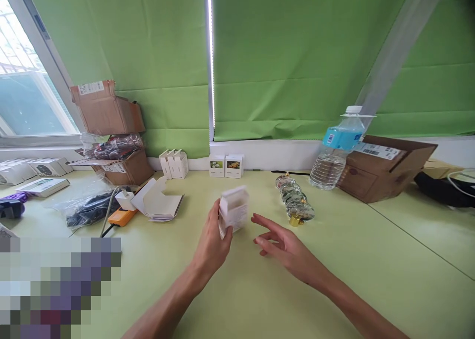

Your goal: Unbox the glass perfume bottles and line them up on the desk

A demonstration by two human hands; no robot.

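In the head view, a small white cardboard box (234,208) is held upright above the table, its top end seemingly open. My left hand (214,240) grips it from the left side, thumb in front. Just to the right of the box is my right hand (276,242), fingers apart and holding nothing; a small gap separates it from the box. Beyond the right hand lies a row of shiny, flat, clear-wrapped round items (293,198) with gold bits. The box is slightly blurred, so its print cannot be read.
Small picture boxes (226,166) and white boxes (174,164) stand along the wall. Folded white card (158,203) rests beside an orange power strip (121,217). At the right are a large water bottle (336,151) and a cardboard carton (374,173); more cartons (107,114) are stacked left.
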